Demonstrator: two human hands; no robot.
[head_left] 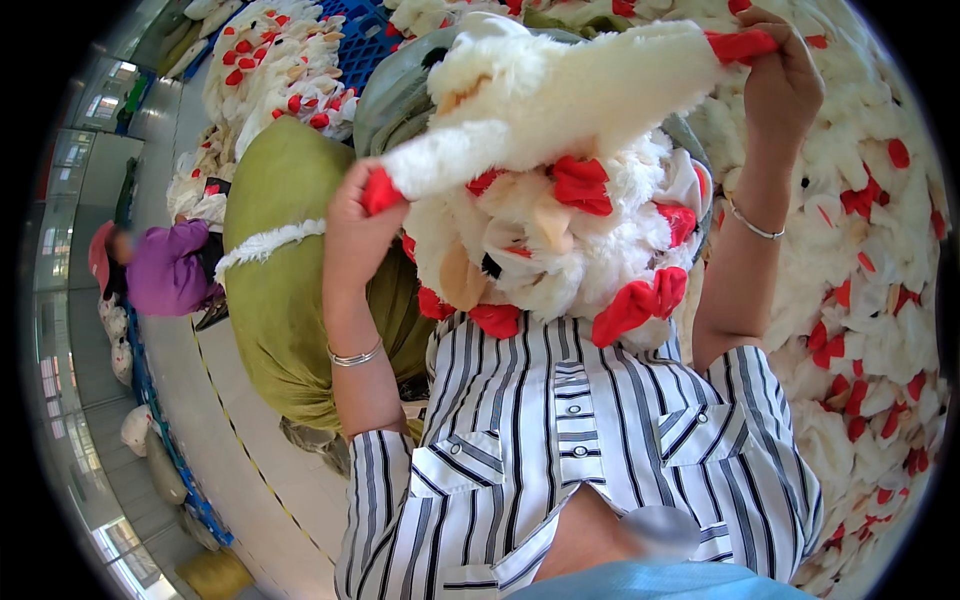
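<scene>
Between my raised hands stretches a limp white plush toy skin (590, 85) with red ends. My left hand (362, 225) is closed around one red tip at the left. Higher up on the right, my right hand (785, 85) pinches the other red tip. Directly below the stretched skin, a heap of similar white plush skins (560, 240) with red and beige patches lies against my striped shirt. A grey-green sack (385, 100) shows behind that heap, partly hidden by the skin.
A full olive-green sack (290, 270) stands at my left. Piles of white and red plush skins (850, 330) spread along the right. Farther back are another pile (270, 60) and a blue plastic crate (365, 40). A person in purple (170, 265) sits at far left, beyond a yellow-black floor line (235, 430).
</scene>
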